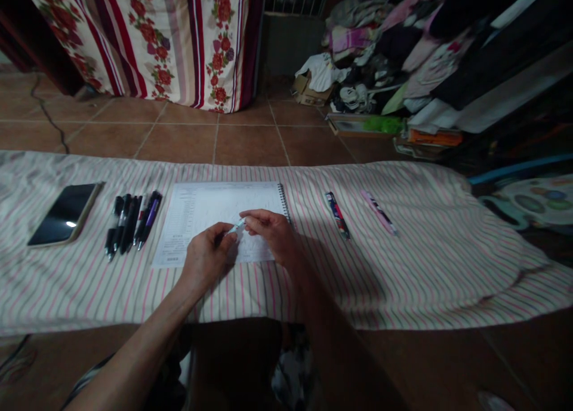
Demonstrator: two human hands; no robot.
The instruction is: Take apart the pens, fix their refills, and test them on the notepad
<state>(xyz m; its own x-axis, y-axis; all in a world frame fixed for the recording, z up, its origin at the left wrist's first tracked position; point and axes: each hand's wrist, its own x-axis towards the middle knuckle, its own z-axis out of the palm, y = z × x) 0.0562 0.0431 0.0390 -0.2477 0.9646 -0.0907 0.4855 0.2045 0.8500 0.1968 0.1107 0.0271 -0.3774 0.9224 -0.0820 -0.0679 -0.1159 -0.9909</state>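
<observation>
Over the spiral notebook (pixel 215 202), my left hand (pixel 208 250) and my right hand (pixel 271 229) meet at a slim pale-blue pen (pixel 236 226). The thumb and fingers of each hand pinch it, the left at its lower end and the right at its upper end. Fingers cover much of the pen, so its full length is hidden. The notebook lies flat, its coil (pixel 283 199) along the right edge and printed text on the page. To the right lie a dark red-and-blue pen (pixel 338 215) and a pink pen (pixel 379 212), apart from each other.
Several mostly dark pens (pixel 129 223) lie in a row left of the notebook. A phone (pixel 66 214) lies farther left on the striped cloth (pixel 425 267). Beyond the tiled floor (pixel 246 139) hang a floral curtain (pixel 179 46) and, at right, piled clothes (pixel 358 40).
</observation>
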